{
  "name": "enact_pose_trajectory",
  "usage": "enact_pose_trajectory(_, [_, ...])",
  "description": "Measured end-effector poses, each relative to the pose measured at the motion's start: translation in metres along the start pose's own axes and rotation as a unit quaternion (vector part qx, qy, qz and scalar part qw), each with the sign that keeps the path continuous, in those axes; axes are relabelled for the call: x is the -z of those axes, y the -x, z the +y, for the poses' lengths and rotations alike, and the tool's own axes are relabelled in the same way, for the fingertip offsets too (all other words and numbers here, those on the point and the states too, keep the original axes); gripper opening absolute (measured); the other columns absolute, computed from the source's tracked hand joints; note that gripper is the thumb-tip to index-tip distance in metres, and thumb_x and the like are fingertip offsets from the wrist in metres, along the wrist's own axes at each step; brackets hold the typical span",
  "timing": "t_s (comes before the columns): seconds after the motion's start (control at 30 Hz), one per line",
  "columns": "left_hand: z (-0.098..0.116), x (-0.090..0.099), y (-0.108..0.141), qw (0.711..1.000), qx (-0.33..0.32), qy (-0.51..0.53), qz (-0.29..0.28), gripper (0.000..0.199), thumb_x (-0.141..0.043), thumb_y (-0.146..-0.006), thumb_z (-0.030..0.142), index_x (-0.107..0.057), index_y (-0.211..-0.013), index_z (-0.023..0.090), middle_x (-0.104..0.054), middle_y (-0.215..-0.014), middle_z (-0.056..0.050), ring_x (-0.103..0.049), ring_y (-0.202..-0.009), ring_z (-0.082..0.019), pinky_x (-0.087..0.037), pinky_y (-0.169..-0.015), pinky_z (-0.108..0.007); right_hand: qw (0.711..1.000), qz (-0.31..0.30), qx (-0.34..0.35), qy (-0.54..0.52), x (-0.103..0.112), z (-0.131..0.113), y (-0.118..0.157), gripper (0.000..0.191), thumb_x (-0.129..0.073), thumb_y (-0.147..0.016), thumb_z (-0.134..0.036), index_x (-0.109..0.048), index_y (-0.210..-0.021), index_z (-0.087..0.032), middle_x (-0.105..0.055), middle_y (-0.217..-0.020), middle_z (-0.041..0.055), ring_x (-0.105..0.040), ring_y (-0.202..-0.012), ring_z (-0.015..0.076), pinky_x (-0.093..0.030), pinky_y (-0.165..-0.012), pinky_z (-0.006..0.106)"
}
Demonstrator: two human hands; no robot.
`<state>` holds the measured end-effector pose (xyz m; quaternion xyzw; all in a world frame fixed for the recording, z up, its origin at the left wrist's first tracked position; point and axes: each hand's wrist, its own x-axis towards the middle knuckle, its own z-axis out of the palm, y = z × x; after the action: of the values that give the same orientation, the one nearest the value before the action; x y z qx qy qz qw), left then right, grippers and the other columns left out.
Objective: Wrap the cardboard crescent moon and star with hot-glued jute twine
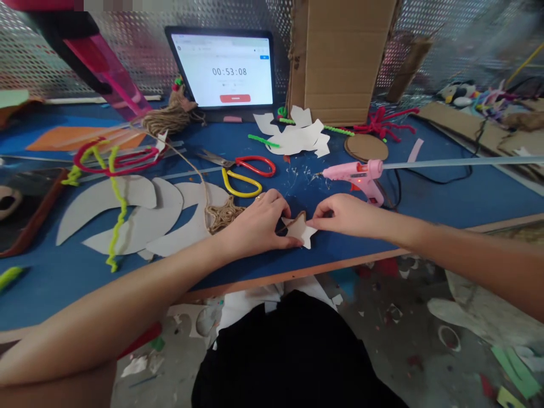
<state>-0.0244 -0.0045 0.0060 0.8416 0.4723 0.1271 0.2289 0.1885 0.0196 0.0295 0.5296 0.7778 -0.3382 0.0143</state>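
Observation:
A small white star-shaped cutout lies between my hands near the table's front edge. Brown twine runs along its upper edge. My left hand grips the star's left side between thumb and fingers. At the star's right point, the fingertips of my right hand are pinched together; whether they also hold twine is hidden. A twine-covered star sits left of my left hand, partly behind it. Beyond my right hand lies a pink hot glue gun with a long glue stick in it.
Scissors with red and yellow handles lie beyond my left hand. Grey crescent cutouts and pipe cleaners cover the left side. Behind stand a tablet showing a timer, a twine bundle and a cardboard box.

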Motion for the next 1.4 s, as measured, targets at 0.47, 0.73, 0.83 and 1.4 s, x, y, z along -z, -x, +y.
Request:
enact_pose_trajectory(0.47, [-0.006,0.016,0.004,0.984,-0.016,0.180,0.004,0.064,-0.083,-0.057,0.045,-0.053,-0.107,0.017,-0.056,-0.081,0.001,-0.053,-0.070,-0.014,-0.045,-0.066,-0.027,0.986,0.066,-0.026,-0.153,0.004,-0.013,0.005,0.035,-0.064,-0.076,-0.054,-0.064,-0.073,-0.020,-0.060,-0.066,0.0015,-0.043,-0.052,0.0091,-0.028,-0.048,0.026])
enact_pose_trajectory(0.73, [-0.008,0.010,0.002,0.914,-0.003,0.405,-0.029,0.025,-0.067,-0.079,0.031,-0.055,-0.094,0.014,-0.063,-0.072,0.000,-0.063,-0.065,-0.010,-0.051,-0.059,-0.021,0.966,0.092,0.056,-0.235,-0.023,0.000,0.029,0.027,-0.062,-0.080,-0.044,-0.055,-0.072,-0.019,-0.058,-0.067,-0.0005,-0.055,-0.064,0.0114,-0.041,-0.061,0.026])
enact_pose_trajectory(0.83, [-0.006,0.009,0.003,0.903,-0.001,0.428,-0.038,0.020,-0.070,-0.078,0.026,-0.057,-0.088,0.014,-0.064,-0.070,0.001,-0.064,-0.063,-0.009,-0.049,-0.057,-0.017,0.964,0.067,0.069,-0.249,-0.027,0.003,0.029,0.025,-0.060,-0.082,-0.043,-0.059,-0.077,-0.018,-0.057,-0.067,-0.0012,-0.048,-0.055,0.0084,-0.037,-0.052,0.024])
enact_pose_trajectory(1.4, [0.002,0.006,0.009,0.956,-0.006,0.290,-0.035,0.030,-0.074,-0.072,0.026,-0.060,-0.096,0.016,-0.065,-0.089,-0.001,-0.056,-0.057,-0.005,-0.045,-0.051,-0.017,0.983,0.068,0.107,-0.130,-0.029,0.007,0.020,0.022,-0.050,-0.088,-0.037,-0.059,-0.077,-0.019,-0.055,-0.062,-0.0025,-0.049,-0.057,0.0104,-0.035,-0.053,0.025])
